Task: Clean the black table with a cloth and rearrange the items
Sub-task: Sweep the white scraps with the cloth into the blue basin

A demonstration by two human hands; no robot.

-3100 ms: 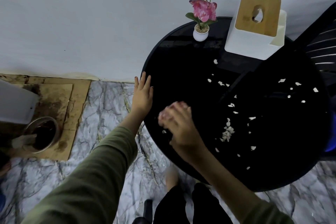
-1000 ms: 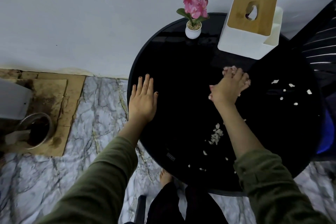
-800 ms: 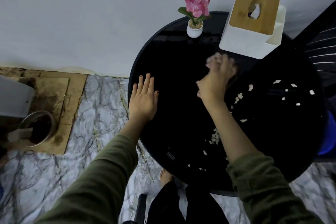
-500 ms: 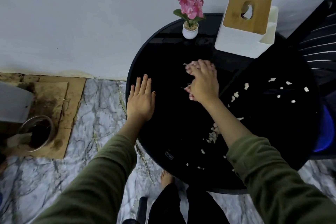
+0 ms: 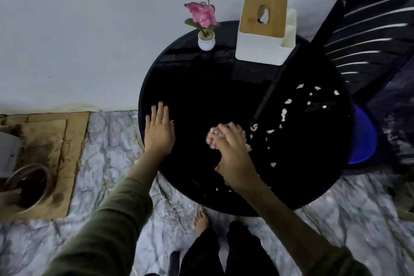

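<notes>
A round black table (image 5: pixel 190 87) stands against the wall. My right hand (image 5: pixel 233 154) presses a small pink cloth (image 5: pixel 211 138) onto the tabletop near its middle; only the cloth's edge shows past my fingers. My left hand (image 5: pixel 159 131) lies flat with fingers spread on the table's left rim. White crumbs (image 5: pixel 284 114) are scattered to the right of the cloth and near the front edge. At the back stand a pink flower in a small white pot (image 5: pixel 206 39) and a white tissue box with a wooden lid (image 5: pixel 264 29).
A dark slatted chair (image 5: pixel 367 36) with a blue seat (image 5: pixel 363 141) stands close at the table's right. On the marble floor to the left lies stained cardboard (image 5: pixel 51 141) with a metal bowl (image 5: pixel 29 186). My bare foot (image 5: pixel 201 219) is under the front edge.
My right hand has swept the cloth from the back near the tissue box toward the front middle, pushing crumbs rightward. My left hand has stayed on the left rim.
</notes>
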